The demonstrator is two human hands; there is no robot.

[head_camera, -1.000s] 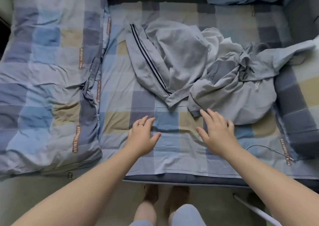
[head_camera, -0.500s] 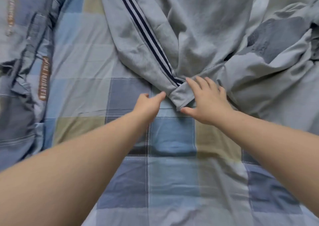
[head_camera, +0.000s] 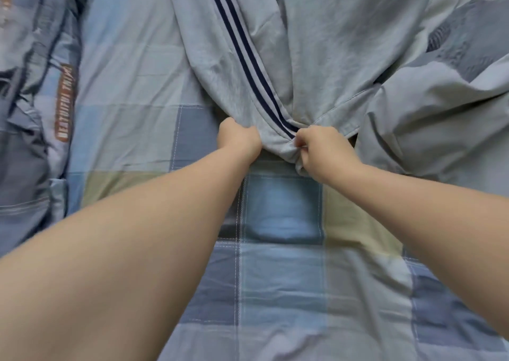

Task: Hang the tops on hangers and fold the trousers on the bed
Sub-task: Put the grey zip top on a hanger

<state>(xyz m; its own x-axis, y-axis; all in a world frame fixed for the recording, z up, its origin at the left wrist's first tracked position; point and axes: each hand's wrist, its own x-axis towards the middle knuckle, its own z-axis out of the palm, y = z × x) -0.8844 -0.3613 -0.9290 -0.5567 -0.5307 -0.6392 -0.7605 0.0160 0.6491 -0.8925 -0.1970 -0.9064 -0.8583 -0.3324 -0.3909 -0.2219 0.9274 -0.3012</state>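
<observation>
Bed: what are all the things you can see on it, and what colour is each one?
striped trousers: one, grey with dark blue side stripes, top middle of the bed
other garment: one, grey, crumpled at the right
bed sheet: one, blue, grey and yellow-green checks, under everything
quilt: one, same checks with an orange label, along the left
left hand: one, grips the trousers' near end, left of the stripes
right hand: one, grips the same end, right of the stripes
</observation>
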